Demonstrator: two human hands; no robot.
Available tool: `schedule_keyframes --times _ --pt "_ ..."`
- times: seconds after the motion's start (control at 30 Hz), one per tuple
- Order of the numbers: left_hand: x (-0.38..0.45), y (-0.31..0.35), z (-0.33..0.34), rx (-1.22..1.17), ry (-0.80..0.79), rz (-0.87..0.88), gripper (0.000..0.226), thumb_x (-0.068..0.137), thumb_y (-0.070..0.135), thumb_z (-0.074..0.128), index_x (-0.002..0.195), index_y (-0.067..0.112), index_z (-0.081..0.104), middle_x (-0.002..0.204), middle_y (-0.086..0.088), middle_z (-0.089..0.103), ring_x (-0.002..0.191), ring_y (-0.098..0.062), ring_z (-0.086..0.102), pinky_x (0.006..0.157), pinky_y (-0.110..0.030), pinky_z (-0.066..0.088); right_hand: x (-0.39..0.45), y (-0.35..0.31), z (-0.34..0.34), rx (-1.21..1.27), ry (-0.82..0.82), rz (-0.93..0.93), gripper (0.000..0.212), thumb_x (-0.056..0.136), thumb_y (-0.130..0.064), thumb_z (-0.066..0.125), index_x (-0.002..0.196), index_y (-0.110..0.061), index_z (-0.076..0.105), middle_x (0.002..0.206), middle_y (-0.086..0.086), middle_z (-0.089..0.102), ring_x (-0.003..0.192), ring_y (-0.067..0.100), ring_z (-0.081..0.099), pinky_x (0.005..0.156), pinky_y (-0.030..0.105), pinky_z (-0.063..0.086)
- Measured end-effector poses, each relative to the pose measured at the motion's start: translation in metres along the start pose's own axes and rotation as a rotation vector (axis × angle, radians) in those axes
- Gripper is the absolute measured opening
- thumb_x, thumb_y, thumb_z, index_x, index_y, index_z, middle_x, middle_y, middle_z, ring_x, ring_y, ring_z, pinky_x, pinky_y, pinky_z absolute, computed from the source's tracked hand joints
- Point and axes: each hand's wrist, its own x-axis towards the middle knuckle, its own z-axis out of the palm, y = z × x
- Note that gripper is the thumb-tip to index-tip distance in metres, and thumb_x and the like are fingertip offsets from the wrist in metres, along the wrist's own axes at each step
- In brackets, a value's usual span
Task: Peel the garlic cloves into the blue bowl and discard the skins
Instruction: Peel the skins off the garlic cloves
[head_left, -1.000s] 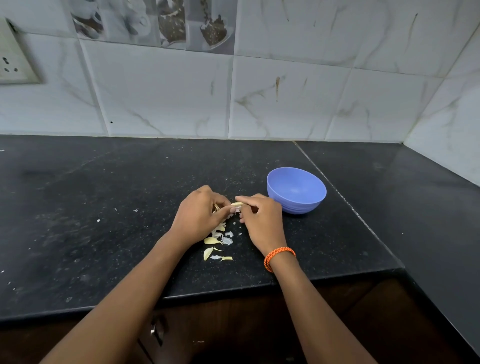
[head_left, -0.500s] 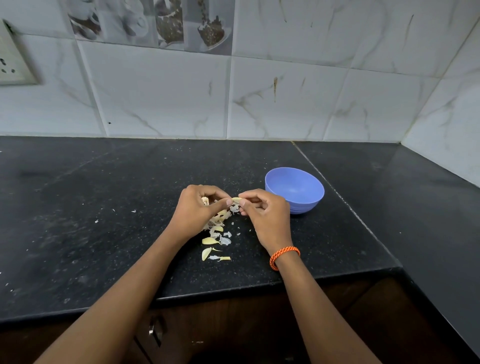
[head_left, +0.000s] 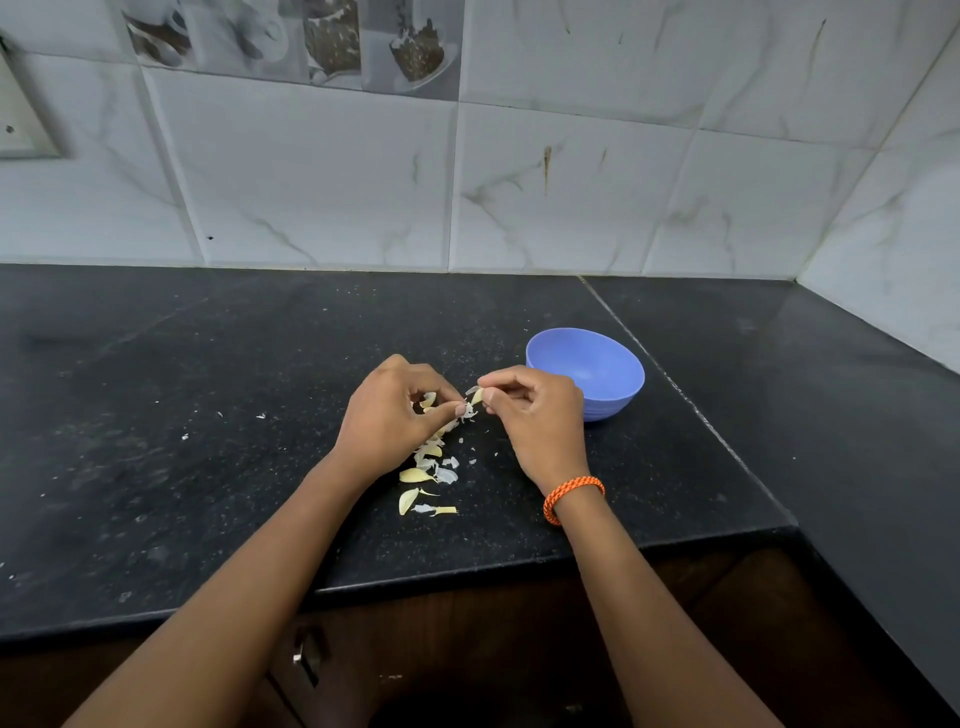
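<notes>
A person stands at a black counter, both hands raised just above it. The right hand pinches a small pale garlic clove between thumb and fingertips, holding it steady. The left hand, at nine o'clock from the clove, curls around more cloves and nips a papery flake of skin with its thumb, apparently to pull it away. Below the hands, toward six o'clock, loose cloves and skins lie scattered on the counter, likely dropped there as peeling goes on. The blue bowl sits at three o'clock, just beside the right hand, close for dropping peeled cloves in; it looks empty. An orange bracelet circles the right wrist.
</notes>
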Motion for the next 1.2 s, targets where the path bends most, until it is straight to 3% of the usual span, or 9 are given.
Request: schedule_keyframes --times 0.1,0.23,0.47,0.63,0.73,0.83,0.97,1.2 --pt "0.000 0.001 -0.001 0.043 0.037 -0.023 0.007 0.093 0.042 0.082 0.086 0.043 0.079 0.091 0.026 0.073 0.099 -0.004 0.054 0.074 -0.030 0.042 0.002 0.004 -0.001 -0.224 -0.022 -0.119 0.015 0.094 -0.006 0.076 0.100 -0.018 0.084 0.095 -0.006 0.077 0.086 0.006 0.071 0.081 0.020 0.059" --pt "0.001 -0.003 -0.002 0.041 0.080 -0.064 0.010 0.095 0.037 0.080 0.086 0.040 0.078 0.088 0.025 0.073 0.096 -0.002 0.052 0.070 -0.029 0.037 -0.005 0.010 0.004 -0.437 -0.222 -0.152 0.018 0.096 -0.006 0.073 0.105 -0.017 0.084 0.100 -0.002 0.074 0.088 0.009 0.066 0.084 0.027 0.058" --pt "0.001 -0.005 -0.002 0.037 0.079 -0.097 0.009 0.097 0.039 0.077 0.088 0.040 0.078 0.084 0.017 0.072 0.091 -0.004 0.054 0.068 -0.030 0.038 0.011 -0.008 -0.010 -0.452 -0.097 -0.201 0.015 0.095 -0.009 0.075 0.095 -0.021 0.083 0.095 -0.006 0.075 0.087 0.009 0.066 0.082 0.019 0.051" --pt "0.001 -0.005 -0.001 -0.013 0.073 -0.096 0.011 0.097 0.038 0.077 0.086 0.041 0.077 0.085 0.015 0.074 0.088 -0.003 0.055 0.069 -0.033 0.042 -0.003 0.007 -0.001 -0.520 -0.284 -0.121 0.016 0.095 -0.005 0.076 0.101 -0.018 0.083 0.100 -0.004 0.071 0.088 0.008 0.062 0.078 0.014 0.047" --pt "0.002 -0.005 -0.001 -0.067 0.071 -0.081 0.012 0.098 0.034 0.077 0.087 0.040 0.079 0.087 0.019 0.076 0.091 -0.006 0.058 0.076 -0.039 0.051 0.008 0.006 -0.003 -0.408 -0.214 -0.056 0.016 0.092 -0.004 0.079 0.096 -0.019 0.085 0.093 -0.007 0.075 0.086 0.007 0.069 0.082 0.021 0.055" --pt "0.001 -0.005 -0.001 -0.088 0.026 -0.044 0.008 0.096 0.035 0.079 0.098 0.043 0.082 0.095 0.020 0.077 0.099 -0.007 0.059 0.083 -0.041 0.052 0.009 0.002 -0.002 -0.092 -0.099 0.056 0.016 0.090 -0.001 0.079 0.095 -0.015 0.085 0.084 -0.005 0.079 0.080 0.008 0.076 0.080 0.022 0.061" --pt "0.000 -0.003 0.000 -0.106 -0.005 -0.031 0.010 0.093 0.039 0.083 0.101 0.044 0.082 0.094 0.017 0.077 0.099 -0.010 0.059 0.086 -0.047 0.053 0.007 0.002 0.004 0.243 -0.048 0.153 0.015 0.093 0.004 0.075 0.103 -0.004 0.082 0.091 0.005 0.082 0.085 0.017 0.081 0.084 0.030 0.065" --pt "0.002 -0.001 -0.001 -0.119 0.045 -0.013 0.004 0.093 0.037 0.083 0.091 0.040 0.082 0.088 0.022 0.075 0.093 -0.011 0.062 0.085 -0.049 0.053 0.001 0.009 0.014 0.358 -0.022 0.192 0.014 0.095 0.000 0.075 0.107 -0.004 0.081 0.093 0.006 0.082 0.088 0.020 0.081 0.086 0.034 0.066"
